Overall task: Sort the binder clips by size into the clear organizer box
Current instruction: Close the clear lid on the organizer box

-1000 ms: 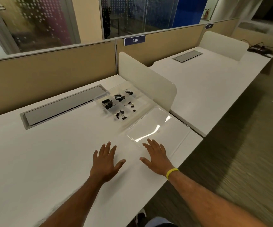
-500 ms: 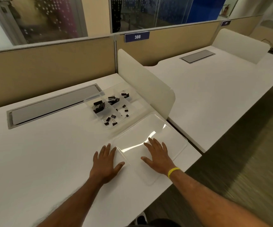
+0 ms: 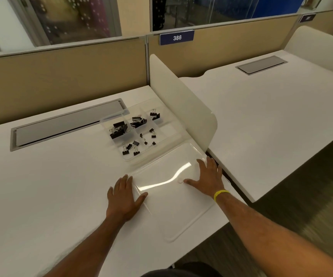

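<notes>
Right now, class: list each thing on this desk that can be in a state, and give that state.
Clear organizer box, open.
Lid, lying flat on the desk.
Binder clips, all inside the box, none loose on the desk.
Left hand, flat, fingers straight, at the lid's left edge.
Right hand, flat on the lid's right side.
Cable hatch, closed.

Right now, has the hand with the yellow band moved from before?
Yes. The right hand has slid right across the clear lid, toward the white divider.
</notes>
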Available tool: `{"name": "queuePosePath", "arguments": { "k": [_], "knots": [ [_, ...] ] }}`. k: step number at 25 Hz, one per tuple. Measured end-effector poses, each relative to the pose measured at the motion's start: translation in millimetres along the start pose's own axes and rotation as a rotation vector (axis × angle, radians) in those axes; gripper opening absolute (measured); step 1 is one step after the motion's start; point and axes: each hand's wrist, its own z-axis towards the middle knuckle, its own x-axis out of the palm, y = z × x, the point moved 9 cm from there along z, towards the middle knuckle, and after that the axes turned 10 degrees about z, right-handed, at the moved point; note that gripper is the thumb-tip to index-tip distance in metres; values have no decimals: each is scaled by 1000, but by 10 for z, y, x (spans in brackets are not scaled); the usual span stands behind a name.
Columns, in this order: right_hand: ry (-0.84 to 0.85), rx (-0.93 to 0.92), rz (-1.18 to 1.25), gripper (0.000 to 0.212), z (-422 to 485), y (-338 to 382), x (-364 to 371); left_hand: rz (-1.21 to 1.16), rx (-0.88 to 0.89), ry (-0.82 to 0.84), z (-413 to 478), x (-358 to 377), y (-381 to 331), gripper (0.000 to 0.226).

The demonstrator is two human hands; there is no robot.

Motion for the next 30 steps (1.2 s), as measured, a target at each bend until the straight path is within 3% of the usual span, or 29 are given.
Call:
{"name": "queuePosePath", "arguments": {
  "k": [5, 11, 14, 19, 23, 26, 30],
  "knots": [
    [12, 62, 31, 114, 85, -79, -16, -71, -65, -55, 30, -97, -54, 77],
    [17, 100, 86, 116, 64, -25, -72, -624, -269, -69, 143, -198, 70, 48],
    [15, 123, 85, 95, 29, 9, -90, -848, -283, 24, 92, -202, 155, 31],
    [91, 68, 478, 21, 5, 140, -157, -1162, -450, 58, 91, -177, 740, 30],
    [218, 3, 719, 30, -150, 464, -250, -1267, -519, 169, -51, -154, 1188, 30],
    [292, -118, 822, 19, -265, 821, -185, -1304, -635, 253, -222, -119, 1528, 31],
    [225, -325, 876, 15, -305, 1406, -102, -1313, -721, 384, -464, -98, 1873, 24]
  ]
}}
